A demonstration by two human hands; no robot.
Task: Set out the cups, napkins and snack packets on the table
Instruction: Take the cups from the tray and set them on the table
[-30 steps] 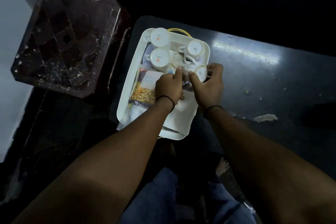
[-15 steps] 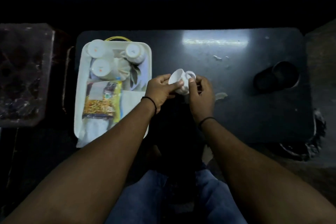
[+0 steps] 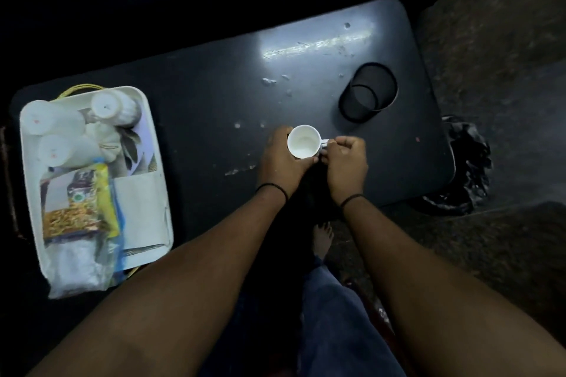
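Note:
A white cup (image 3: pixel 303 141) stands mouth up near the middle of the dark table (image 3: pixel 214 95). My left hand (image 3: pixel 280 159) wraps its left side and my right hand (image 3: pixel 347 159) pinches its handle. On the table's left end sits a white tray (image 3: pixel 151 119). In it lie three upturned white cups (image 3: pixel 105 105), a yellow snack packet (image 3: pixel 79 205), a clear packet (image 3: pixel 76 269) and folded white napkins (image 3: pixel 141 208).
A black mesh cylinder holder (image 3: pixel 367 92) lies on its side at the table's right back. A black plastic bag (image 3: pixel 465 162) hangs past the right edge. My bare foot (image 3: pixel 323 237) and blue-trousered legs are below the front edge.
The cup has come off the tray, travelled right over the table and turned from tilted to mouth up, with both hands still on it. The view has shifted right.

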